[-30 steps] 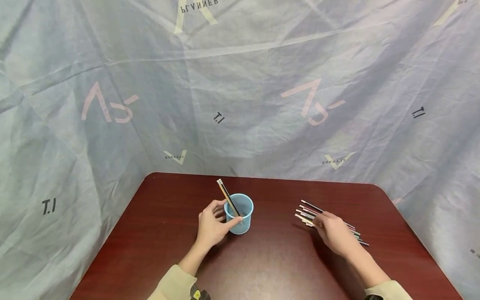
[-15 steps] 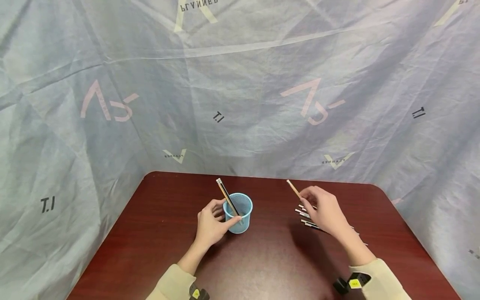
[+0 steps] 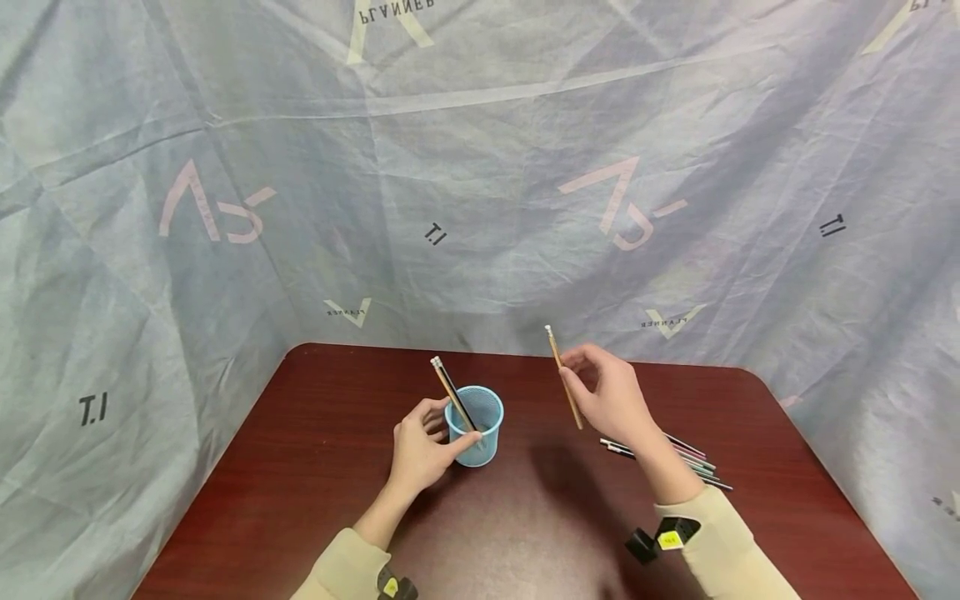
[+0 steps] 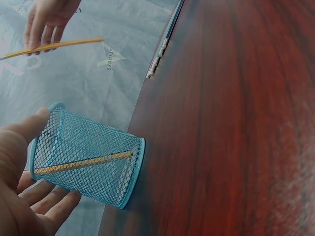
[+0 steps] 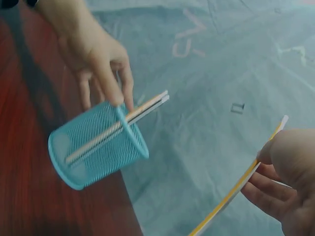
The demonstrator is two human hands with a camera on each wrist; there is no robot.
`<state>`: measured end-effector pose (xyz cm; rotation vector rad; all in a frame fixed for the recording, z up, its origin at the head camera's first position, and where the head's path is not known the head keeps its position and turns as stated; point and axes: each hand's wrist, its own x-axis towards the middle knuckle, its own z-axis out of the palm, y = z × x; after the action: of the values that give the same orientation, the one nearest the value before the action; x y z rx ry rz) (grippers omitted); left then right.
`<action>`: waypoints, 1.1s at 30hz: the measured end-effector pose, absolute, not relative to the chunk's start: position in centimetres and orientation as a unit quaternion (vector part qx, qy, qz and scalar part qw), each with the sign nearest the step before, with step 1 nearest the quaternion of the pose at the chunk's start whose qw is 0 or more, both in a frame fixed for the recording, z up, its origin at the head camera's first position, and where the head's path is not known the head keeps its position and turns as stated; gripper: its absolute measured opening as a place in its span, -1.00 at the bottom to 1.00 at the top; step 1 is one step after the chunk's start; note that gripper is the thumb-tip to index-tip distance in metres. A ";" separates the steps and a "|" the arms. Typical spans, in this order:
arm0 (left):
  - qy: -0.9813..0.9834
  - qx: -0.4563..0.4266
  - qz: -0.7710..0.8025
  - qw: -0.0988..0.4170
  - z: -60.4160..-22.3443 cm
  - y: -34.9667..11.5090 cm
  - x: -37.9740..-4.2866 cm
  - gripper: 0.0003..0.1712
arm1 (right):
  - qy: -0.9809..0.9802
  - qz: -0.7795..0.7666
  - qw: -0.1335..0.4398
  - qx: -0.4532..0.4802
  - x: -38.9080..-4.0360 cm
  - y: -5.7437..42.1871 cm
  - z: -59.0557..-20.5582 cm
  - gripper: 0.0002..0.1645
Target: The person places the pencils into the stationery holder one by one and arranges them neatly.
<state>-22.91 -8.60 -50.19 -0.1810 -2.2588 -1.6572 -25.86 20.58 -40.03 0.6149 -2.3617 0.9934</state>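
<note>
Nearby, forearm (image 3: 672, 472) partly hides pencils (image 3: 701, 462); left hand (image 3: 422, 448) grips cup (image 3: 488, 446), right hand (image 3: 611, 397) yellow pencil (image 3: 572, 404).

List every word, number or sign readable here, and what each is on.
"PLANNER": backdrop cloth, repeated, some flipped.
"T.I": same cloth, repeated.
Pink marks, same cloth: stylised, reading uncertain.
Yellow labels on both wrist devices: too small to read.
Mesh cup and pencils: no readable text.

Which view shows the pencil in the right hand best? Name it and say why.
The head view: both ends of the pencil in the right hand are visible. The left wrist view shows it running to the left edge; the right wrist view is closer, but the bottom edge cuts it.
</note>
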 end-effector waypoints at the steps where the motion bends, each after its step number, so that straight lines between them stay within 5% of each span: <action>1: -0.794 -0.064 -0.582 0.166 -50.2 -8.6 -22.9 -0.25 | -0.864 0.373 0.251 0.227 -26.0 20.2 -39.9 -0.84; 33: -0.803 -0.063 -0.569 0.167 -50.1 -8.6 -22.8 -0.23 | -0.801 0.489 0.182 0.292 -27.2 12.4 -38.8 -0.91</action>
<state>-22.78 -8.62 -50.09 -0.1794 -2.2845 -1.6189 -27.15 12.44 -38.84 0.8244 -2.2628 1.3815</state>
